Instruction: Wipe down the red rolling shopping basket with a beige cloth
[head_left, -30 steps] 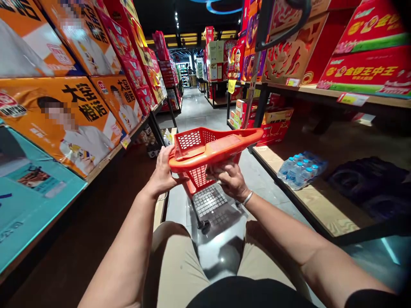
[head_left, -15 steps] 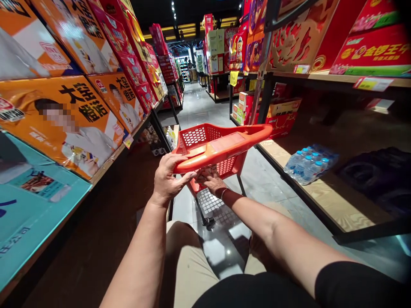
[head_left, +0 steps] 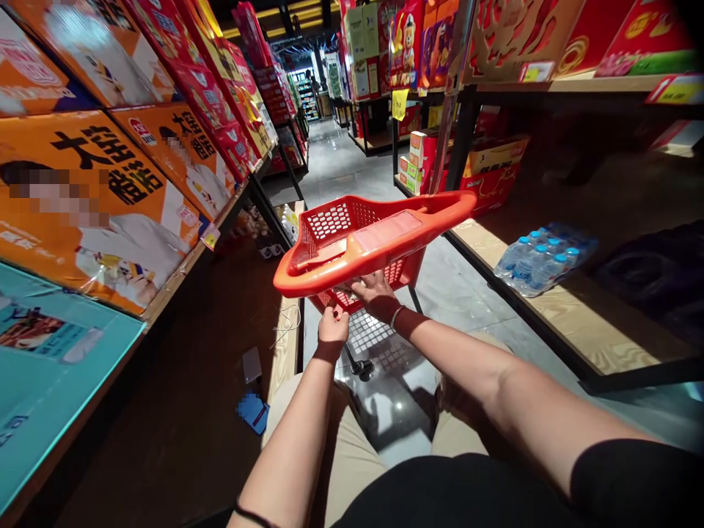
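An orange-red plastic shopping cart [head_left: 341,275] with a perforated basket stands in front of me, its thick rim and handle nearest my body. Below the rim, my left hand [head_left: 333,326] has its fingers curled closed at the lower near side of the basket. What they hold, if anything, is too small to make out. My right hand [head_left: 378,295] reaches under the handle with fingers spread against the basket's near wall; the rim partly hides the fingertips. A caster wheel [head_left: 361,368] shows under the cart.
Orange cartons [head_left: 82,198] and a teal carton [head_left: 66,345] fill the left shelf. On the lower right shelf lies a shrink-wrapped pack of bottled water [head_left: 539,260]. A blue item [head_left: 253,412] and a thin cord [head_left: 291,323] lie low on the left. Tiled aisle floor [head_left: 330,165] runs ahead.
My left hand has left the cart's rim, moving down and right to beneath it, and its fingers have closed. My right hand stays under the handle. The view has tilted down slightly.
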Action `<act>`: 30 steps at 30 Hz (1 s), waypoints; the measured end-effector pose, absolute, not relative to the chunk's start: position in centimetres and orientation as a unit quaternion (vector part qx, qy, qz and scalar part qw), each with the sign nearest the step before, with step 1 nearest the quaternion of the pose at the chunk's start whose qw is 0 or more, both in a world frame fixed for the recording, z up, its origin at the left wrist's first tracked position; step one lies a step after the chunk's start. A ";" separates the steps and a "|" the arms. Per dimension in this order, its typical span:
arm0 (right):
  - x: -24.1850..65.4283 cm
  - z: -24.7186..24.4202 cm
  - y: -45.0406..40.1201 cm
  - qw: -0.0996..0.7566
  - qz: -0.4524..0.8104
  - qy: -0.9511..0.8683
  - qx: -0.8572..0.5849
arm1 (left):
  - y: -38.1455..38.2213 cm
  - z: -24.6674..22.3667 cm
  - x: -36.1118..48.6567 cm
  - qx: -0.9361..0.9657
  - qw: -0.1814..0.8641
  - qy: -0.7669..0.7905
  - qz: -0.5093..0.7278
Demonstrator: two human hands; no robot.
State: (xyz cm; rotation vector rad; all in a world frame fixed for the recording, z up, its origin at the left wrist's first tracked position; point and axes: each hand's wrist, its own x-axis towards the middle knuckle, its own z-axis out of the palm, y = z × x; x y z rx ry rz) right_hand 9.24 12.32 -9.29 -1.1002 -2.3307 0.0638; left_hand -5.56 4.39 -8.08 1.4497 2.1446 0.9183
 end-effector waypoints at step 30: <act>14.6 -12.5 15.0 0.310 0.061 -0.845 -0.431 | 6.3 -9.2 -6.3 0.629 0.074 0.766 0.110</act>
